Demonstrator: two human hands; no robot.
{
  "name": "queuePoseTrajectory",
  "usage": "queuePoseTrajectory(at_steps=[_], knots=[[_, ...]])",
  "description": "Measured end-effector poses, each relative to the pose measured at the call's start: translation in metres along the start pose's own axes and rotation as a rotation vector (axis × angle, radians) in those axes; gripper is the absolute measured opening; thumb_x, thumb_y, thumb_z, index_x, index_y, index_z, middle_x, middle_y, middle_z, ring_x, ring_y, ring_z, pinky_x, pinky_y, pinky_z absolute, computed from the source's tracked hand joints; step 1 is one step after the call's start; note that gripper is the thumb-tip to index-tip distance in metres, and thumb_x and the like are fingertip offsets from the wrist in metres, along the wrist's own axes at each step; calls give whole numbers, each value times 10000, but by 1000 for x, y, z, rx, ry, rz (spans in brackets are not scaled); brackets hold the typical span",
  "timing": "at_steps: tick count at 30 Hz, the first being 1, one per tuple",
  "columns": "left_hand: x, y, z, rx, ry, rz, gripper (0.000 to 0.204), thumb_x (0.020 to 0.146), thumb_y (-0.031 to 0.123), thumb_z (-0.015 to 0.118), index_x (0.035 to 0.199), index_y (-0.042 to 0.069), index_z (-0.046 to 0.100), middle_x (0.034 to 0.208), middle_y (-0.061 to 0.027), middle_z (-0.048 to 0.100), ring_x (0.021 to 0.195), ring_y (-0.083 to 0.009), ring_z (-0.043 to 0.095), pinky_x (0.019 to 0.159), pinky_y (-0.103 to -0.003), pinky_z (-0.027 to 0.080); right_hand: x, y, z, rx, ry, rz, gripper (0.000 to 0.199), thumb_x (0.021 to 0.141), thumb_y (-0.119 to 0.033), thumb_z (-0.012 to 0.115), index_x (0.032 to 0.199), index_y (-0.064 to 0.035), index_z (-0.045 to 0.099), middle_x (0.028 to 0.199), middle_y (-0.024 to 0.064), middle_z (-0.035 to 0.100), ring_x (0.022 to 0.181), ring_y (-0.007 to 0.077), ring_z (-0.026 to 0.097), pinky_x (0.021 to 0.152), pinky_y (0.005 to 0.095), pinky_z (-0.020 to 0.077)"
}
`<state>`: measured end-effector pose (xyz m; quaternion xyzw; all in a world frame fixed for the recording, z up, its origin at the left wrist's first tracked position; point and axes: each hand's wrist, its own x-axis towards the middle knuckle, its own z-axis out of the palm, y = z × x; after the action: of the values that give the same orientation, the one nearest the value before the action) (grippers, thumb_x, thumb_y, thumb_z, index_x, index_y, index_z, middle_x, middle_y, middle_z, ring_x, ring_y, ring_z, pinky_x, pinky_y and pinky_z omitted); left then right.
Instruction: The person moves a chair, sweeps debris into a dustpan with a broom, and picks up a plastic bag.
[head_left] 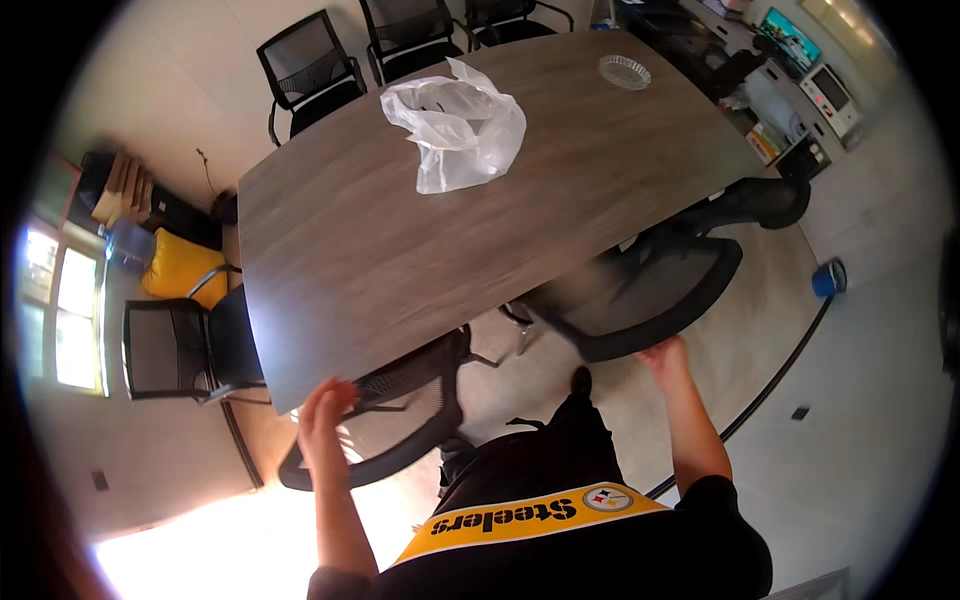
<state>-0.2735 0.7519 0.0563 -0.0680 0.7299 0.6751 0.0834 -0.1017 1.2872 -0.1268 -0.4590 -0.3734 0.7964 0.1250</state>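
A black mesh office chair [640, 295] stands at the near right side of the table, its curved back toward me. My right hand [664, 360] is at the lower rim of that back, seeming to touch it; how its fingers are bent is hard to see. Another black mesh chair [410, 415] stands at the near left, partly over a sunlit floor. Close to its left end is my left hand [325, 408], raised, somewhat blurred, fingers stretched out and holding nothing visible.
The large brown table [380, 260] bears a crumpled clear plastic bag [465, 135] and a clear round dish [625, 72]. More black chairs [310, 70] line the far side, with one [185, 345] at the left end. A blue bin [828, 279] stands by the right wall.
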Motion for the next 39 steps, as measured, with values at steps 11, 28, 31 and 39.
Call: queuePoseTrajectory(at_steps=[11,28,31,39], knots=[[7,-107,334,-746,-334,-954,612,925,362,669,1347,-29,460,1234,-238,582,1106,-368,614,985,-489,513,103,-222,-30,-213,-79,-233,401,970,-258,642,1287,-31,546,1070,128,659,895,255,697,776,361,584],[76,-119,311,1181,-656,-222,623,838,383,633,1325,-3,576,1143,-255,677,1038,-356,670,930,-442,524,99,-213,-48,-295,-292,-177,507,1023,-320,566,1457,-89,443,1195,70,648,1001,193,672,850,341,554],[91,-44,384,1418,-617,72,608,886,426,584,1364,51,554,1295,-266,594,1261,-388,535,1035,-471,453,95,-216,-77,-351,-343,-102,480,1041,-404,498,1406,-92,497,1216,76,644,1037,187,654,874,367,547],[31,33,649,801,-748,372,409,924,306,567,1211,29,655,1073,-228,693,951,-407,669,871,-449,529,134,-179,-303,-570,-180,62,429,994,-322,583,1286,-8,565,1088,144,682,899,238,703,734,359,591]])
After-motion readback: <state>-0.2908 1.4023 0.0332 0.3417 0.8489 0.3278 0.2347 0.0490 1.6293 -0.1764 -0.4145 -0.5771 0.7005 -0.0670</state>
